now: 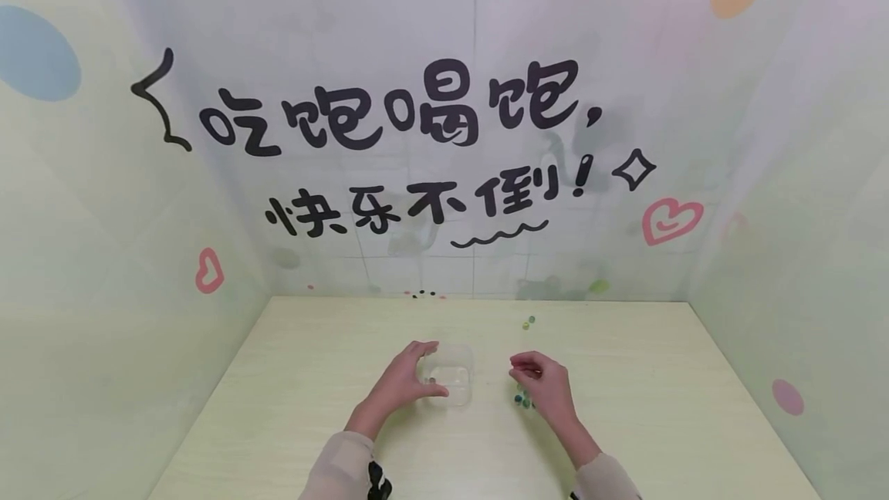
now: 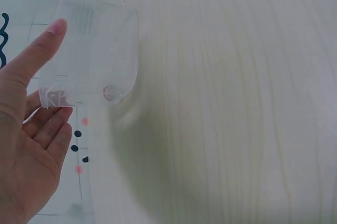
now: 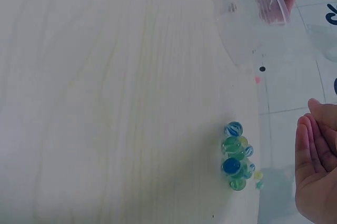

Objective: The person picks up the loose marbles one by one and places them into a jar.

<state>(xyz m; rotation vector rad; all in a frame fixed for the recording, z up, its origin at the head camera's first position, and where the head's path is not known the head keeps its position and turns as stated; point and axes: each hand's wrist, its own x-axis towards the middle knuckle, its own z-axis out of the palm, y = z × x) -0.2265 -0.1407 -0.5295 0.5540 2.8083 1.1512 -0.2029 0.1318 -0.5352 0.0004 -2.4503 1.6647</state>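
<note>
My left hand (image 1: pixel 410 376) grips a clear plastic container (image 1: pixel 460 396) from its left side, thumb at the near wall and fingers at the far wall. One clear marble (image 2: pixel 112 92) lies inside, low in a corner. To the right, my right hand (image 1: pixel 545 386) hovers above a cluster of green and blue glass marbles (image 3: pixel 232 166), partly hiding them in the head view. Its thumb and fingertips (image 3: pixel 305 124) meet; I cannot tell whether a marble is between them.
Two more marbles (image 1: pixel 525 326) lie farther back on the pale wooden table (image 1: pixel 625 376). Printed panels (image 1: pixel 444 37) with black lettering stand along its back and both sides. A gap of table separates the container from the marble cluster.
</note>
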